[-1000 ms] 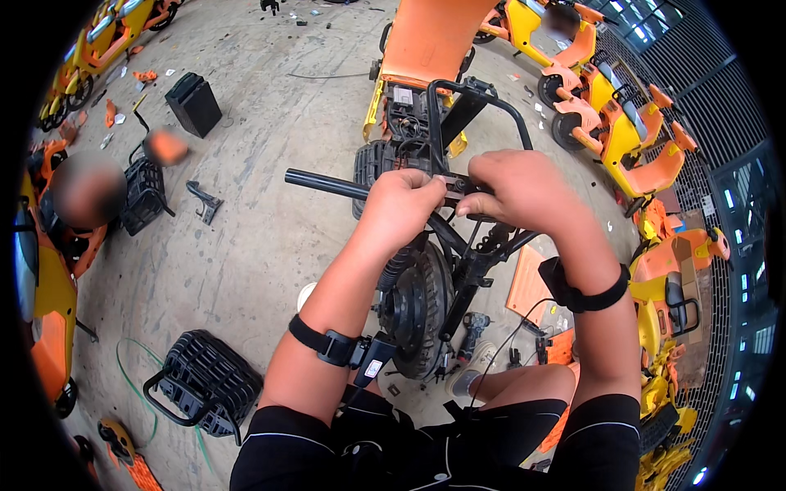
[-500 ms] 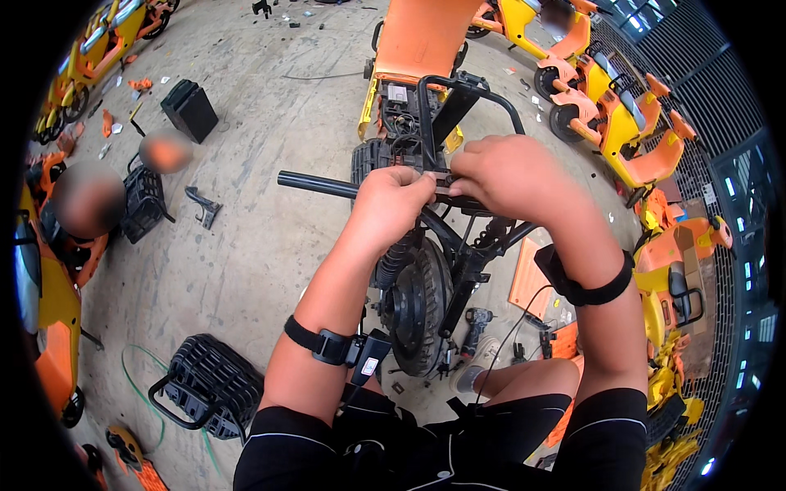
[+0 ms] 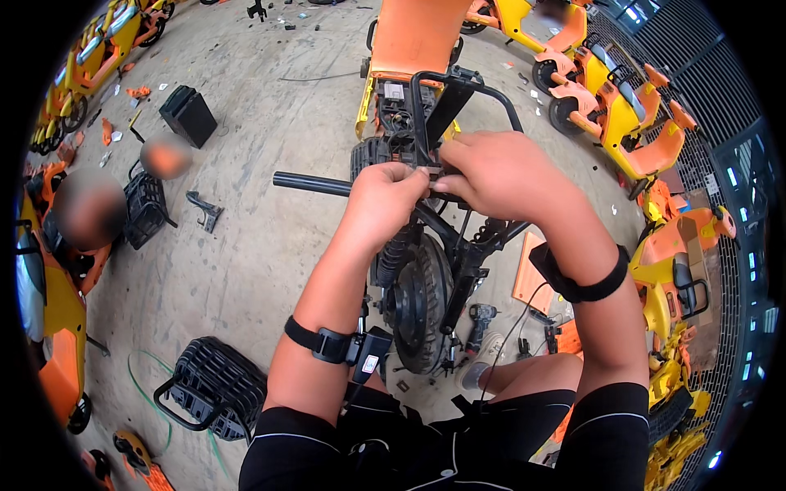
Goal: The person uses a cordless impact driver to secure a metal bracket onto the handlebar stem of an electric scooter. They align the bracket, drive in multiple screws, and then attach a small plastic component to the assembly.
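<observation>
Overhead, from the head view, the left hand (image 3: 385, 196) and right hand (image 3: 499, 176) met at the top of a stripped black scooter frame (image 3: 442, 245), fingertips of both pinching a small flat part (image 3: 432, 172) above the handlebar tube (image 3: 315, 184). Seemingly, a loosened pinch could drop it beside the front wheel (image 3: 422, 303), among the floor's scattered bits.

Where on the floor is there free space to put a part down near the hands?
Bare concrete lies left of the left hand, between the black handlebar, the small metal bracket and the black basket. Right of the wheel, below the right hand, it is crowded: drill, cables, orange panel.
</observation>
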The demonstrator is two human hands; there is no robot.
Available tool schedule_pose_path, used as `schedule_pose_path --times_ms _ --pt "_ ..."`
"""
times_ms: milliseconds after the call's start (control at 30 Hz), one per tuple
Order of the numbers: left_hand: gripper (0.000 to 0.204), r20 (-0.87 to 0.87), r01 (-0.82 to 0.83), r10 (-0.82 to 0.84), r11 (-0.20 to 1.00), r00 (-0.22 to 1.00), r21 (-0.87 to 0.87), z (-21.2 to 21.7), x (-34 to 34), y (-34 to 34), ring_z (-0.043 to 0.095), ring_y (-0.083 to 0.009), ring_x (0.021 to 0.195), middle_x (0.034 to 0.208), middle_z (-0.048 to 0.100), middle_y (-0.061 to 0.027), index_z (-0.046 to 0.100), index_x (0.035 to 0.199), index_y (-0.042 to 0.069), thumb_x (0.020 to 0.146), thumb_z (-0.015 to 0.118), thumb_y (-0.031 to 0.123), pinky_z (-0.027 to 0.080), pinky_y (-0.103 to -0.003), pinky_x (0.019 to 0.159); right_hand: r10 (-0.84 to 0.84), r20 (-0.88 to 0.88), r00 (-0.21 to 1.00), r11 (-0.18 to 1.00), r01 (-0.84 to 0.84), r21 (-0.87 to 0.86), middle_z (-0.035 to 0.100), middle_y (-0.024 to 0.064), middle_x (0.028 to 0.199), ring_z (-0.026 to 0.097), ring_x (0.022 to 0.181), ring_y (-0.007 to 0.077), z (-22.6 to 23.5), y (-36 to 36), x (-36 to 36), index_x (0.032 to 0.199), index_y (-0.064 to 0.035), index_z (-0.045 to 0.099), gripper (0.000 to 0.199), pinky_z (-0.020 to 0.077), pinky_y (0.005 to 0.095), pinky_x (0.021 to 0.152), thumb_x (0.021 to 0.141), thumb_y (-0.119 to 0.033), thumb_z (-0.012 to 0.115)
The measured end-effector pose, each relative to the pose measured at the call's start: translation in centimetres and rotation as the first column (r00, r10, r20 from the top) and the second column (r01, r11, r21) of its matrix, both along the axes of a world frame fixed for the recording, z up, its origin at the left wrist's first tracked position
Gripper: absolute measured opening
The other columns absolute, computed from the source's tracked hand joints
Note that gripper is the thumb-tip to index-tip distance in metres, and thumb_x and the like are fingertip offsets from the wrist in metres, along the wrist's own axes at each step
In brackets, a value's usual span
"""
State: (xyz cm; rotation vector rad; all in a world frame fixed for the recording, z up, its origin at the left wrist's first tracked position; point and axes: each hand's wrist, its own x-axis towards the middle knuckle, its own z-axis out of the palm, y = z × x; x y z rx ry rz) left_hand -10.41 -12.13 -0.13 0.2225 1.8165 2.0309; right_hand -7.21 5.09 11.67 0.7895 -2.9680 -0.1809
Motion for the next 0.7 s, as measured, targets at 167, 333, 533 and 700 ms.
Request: schedule_pose_path --times_ms 167,333,533,700 --pt "0.033 0.034 -0.013 0.013 1.000 0.999 -0.004 0.7 0.2 0.2 0.049 -0.0064 0.053 0.067 0.060 0.0006 0.069 0.080 0.001 0.099 0.068 0.028 0.039 -0.024 0.049 -0.002 0.035 0.999 0.997 0.000 0.071 0.069 0.0112 0.088 0.070 0.089 0.0330 -0.9 0.2 -0.1 0.093 -0.0070 0.065 0.019 0.0548 0.0477 0.075 0.093 -0.026 0.065" --pt "0.033 0.025 -0.002 0.001 1.000 1.000 0.029 0.6 0.2 -0.3 0.049 -0.0065 0.053 0.065 0.058 0.0013 0.069 0.080 0.001 0.098 0.069 0.028 0.039 -0.023 0.049 -0.131 0.106 0.986 0.984 0.115 0.139 0.069 0.0105 0.087 0.070 0.088 0.0321 0.3 -1.3 -0.3 0.092 -0.0077 0.065 0.016 0.0547 0.0470 0.074 0.090 -0.024 0.066" --pt "0.030 0.021 -0.018 0.018 1.000 1.000 0.016 1.4 0.4 0.3 0.048 -0.0058 0.053 0.066 0.059 0.0013 0.070 0.082 0.002 0.097 0.069 0.027 0.037 -0.023 0.048 0.044 -0.064 0.997 0.997 -0.040 0.066 0.073 0.0130 0.081 0.072 0.079 0.0353 -1.3 0.4 -0.1 0.087 -0.0068 0.071 0.031 0.0555 0.0478 0.072 0.096 -0.035 0.061" --pt "0.027 -0.022 -0.041 0.040 0.999 0.999 -0.028 0.3 0.4 0.1 0.044 -0.0041 0.053 0.066 0.057 0.0030 0.070 0.089 0.003 0.099 0.066 0.027 0.032 -0.021 0.047 -0.140 0.062 0.988 0.984 0.131 0.118 0.072 0.0166 0.077 0.070 0.076 0.0377 -0.7 -0.5 -0.5 0.081 -0.0075 0.074 0.047 0.0549 0.0485 0.068 0.101 -0.047 0.056"
